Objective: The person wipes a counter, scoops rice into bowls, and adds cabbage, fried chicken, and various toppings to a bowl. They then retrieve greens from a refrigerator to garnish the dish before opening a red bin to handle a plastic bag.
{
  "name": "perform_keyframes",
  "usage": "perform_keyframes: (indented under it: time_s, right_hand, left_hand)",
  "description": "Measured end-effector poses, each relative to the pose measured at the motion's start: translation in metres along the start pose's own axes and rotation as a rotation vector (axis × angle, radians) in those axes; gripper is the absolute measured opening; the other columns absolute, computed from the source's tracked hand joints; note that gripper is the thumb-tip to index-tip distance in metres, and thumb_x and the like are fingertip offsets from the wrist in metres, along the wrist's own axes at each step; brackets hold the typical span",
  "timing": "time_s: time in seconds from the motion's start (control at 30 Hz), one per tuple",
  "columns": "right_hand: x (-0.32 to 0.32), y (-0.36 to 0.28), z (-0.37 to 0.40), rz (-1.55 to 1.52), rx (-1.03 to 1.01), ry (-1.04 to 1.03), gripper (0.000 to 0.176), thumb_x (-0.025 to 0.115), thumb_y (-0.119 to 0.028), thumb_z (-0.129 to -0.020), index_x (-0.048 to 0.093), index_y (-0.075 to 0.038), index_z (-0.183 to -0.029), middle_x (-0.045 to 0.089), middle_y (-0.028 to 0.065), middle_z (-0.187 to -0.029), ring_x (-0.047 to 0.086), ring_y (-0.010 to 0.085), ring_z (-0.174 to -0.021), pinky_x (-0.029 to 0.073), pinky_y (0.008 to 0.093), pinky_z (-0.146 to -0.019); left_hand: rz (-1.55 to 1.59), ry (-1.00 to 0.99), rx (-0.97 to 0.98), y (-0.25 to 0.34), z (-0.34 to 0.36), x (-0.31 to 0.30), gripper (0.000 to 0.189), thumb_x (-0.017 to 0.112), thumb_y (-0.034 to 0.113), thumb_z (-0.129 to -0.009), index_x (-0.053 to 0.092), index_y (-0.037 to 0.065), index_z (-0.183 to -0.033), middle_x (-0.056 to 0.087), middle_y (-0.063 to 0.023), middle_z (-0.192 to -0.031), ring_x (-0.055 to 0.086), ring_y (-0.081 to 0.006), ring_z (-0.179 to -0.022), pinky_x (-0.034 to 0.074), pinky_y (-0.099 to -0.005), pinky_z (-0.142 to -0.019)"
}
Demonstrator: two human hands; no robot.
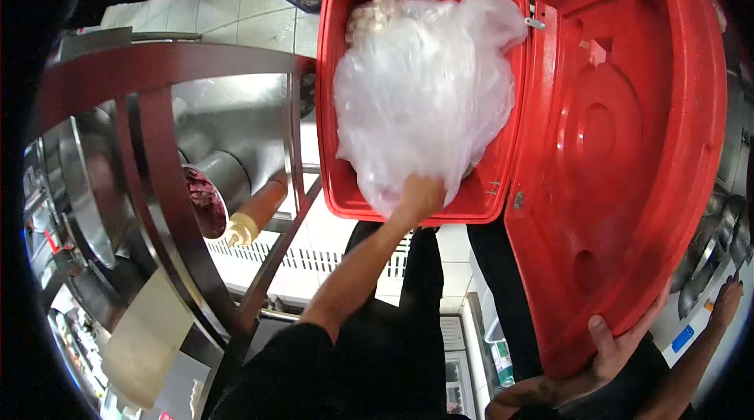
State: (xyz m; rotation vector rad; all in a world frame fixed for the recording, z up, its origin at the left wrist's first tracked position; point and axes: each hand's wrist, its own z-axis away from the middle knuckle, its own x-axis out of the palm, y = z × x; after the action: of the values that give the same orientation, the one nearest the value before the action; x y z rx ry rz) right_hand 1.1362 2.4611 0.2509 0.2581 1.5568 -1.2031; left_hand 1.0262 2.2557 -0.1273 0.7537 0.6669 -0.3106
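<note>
A red insulated box [338, 90] stands open in front of me, holding a large clear plastic bag [424, 82] with pale food inside. My left hand [420, 196] reaches in at the near edge of the box and grips the lower end of the bag. The box's red lid [628, 129] is swung open to the right. My right hand [616, 349] holds the lid's lower edge, thumb on the inner face.
To the left stands a stainless counter [228, 106] with a dark red frame [157, 176], a metal container of dark red paste [206, 201] and a squeeze bottle [253, 216]. Another hand [726, 300] shows at the far right near hanging metal utensils [719, 239]. Below is tiled floor.
</note>
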Motion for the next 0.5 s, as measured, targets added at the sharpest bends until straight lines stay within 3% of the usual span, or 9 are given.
perform_keyframes:
  time_s: [0.1, 0.23, 0.3, 0.33, 0.37, 0.43, 0.47, 0.5]
  right_hand:
    - [-0.006, 0.003, -0.005, -0.016, 0.05, -0.006, 0.111, 0.074, -0.043, -0.054, 0.024, 0.0, -0.144, 0.028, 0.018, -0.145, 0.026, 0.0308, -0.134, 0.017, 0.0427, -0.11]
    - [-0.01, 0.012, -0.01, -0.198, 0.096, -0.016, 0.112, 0.077, -0.037, -0.052, 0.024, -0.001, -0.144, 0.032, 0.017, -0.142, 0.031, 0.03, -0.131, 0.02, 0.0402, -0.11]
    - [-0.009, 0.003, -0.011, -0.448, 0.196, -0.013, 0.108, 0.077, -0.026, -0.05, 0.026, 0.0, -0.143, 0.03, 0.0152, -0.143, 0.028, 0.0295, -0.132, 0.018, 0.0419, -0.11]
    - [-0.015, 0.013, -0.013, -0.364, 0.126, -0.054, 0.109, 0.077, -0.025, -0.049, 0.027, -0.001, -0.143, 0.03, 0.0152, -0.143, 0.029, 0.0295, -0.132, 0.02, 0.042, -0.11]
    - [-0.015, 0.011, -0.011, -0.397, 0.146, -0.062, 0.109, 0.078, -0.026, -0.049, 0.027, -0.001, -0.143, 0.031, 0.0157, -0.143, 0.029, 0.0298, -0.132, 0.02, 0.0421, -0.11]
    - [-0.017, 0.012, -0.013, -0.418, 0.179, -0.044, 0.109, 0.078, -0.027, -0.05, 0.027, -0.001, -0.142, 0.031, 0.0162, -0.142, 0.03, 0.0301, -0.132, 0.02, 0.0422, -0.11]
    - [-0.02, 0.019, -0.013, -0.336, 0.127, -0.075, 0.108, 0.078, -0.028, -0.05, 0.028, -0.001, -0.142, 0.032, 0.0168, -0.142, 0.03, 0.0303, -0.132, 0.02, 0.042, -0.11]
    - [-0.021, 0.024, -0.015, -0.255, 0.075, -0.11, 0.108, 0.078, -0.029, -0.051, 0.028, -0.001, -0.142, 0.033, 0.0174, -0.141, 0.03, 0.0304, -0.132, 0.02, 0.0418, -0.11]
  left_hand:
    - [0.069, 0.068, -0.141, -0.016, 0.063, -0.012, 0.023, 0.054, 0.029, -0.079, 0.063, 0.008, -0.072, 0.064, -0.0185, -0.069, 0.064, -0.035, -0.064, 0.05, -0.0491, -0.061]
    - [0.153, 0.125, -0.301, -0.034, 0.055, -0.025, 0.027, 0.051, 0.028, -0.079, 0.061, 0.004, -0.07, 0.062, -0.0204, -0.069, 0.062, -0.0391, -0.067, 0.049, -0.0521, -0.064]
    - [0.177, 0.127, -0.225, -0.023, 0.043, -0.03, 0.027, 0.051, 0.028, -0.079, 0.061, 0.004, -0.071, 0.062, -0.0203, -0.069, 0.062, -0.0393, -0.069, 0.049, -0.0517, -0.065]
    - [0.201, 0.095, -0.158, -0.016, 0.041, -0.033, 0.028, 0.051, 0.029, -0.079, 0.061, 0.004, -0.071, 0.062, -0.0202, -0.07, 0.062, -0.0396, -0.071, 0.049, -0.0513, -0.067]
    - [0.183, -0.028, -0.211, -0.011, 0.034, -0.035, 0.031, 0.055, 0.035, -0.078, 0.065, 0.005, -0.083, 0.064, -0.0201, -0.08, 0.062, -0.0386, -0.079, 0.049, -0.0499, -0.073]
    - [0.221, 0.063, -0.204, -0.001, 0.027, -0.046, 0.046, 0.061, 0.038, -0.075, 0.063, 0.003, -0.105, 0.061, -0.0249, -0.095, 0.058, -0.0404, -0.093, 0.047, -0.0477, -0.083]
    - [0.199, 0.135, -0.222, 0.001, 0.017, -0.051, 0.071, 0.07, 0.042, -0.07, 0.051, 0.002, -0.125, 0.051, -0.0298, -0.113, 0.048, -0.0439, -0.107, 0.041, -0.0477, -0.092]
    - [0.196, 0.361, -0.172, -0.003, 0.0, -0.053, 0.086, 0.074, 0.041, -0.067, 0.038, 0.003, -0.136, 0.044, -0.033, -0.119, 0.045, -0.0456, -0.107, 0.04, -0.0483, -0.094]
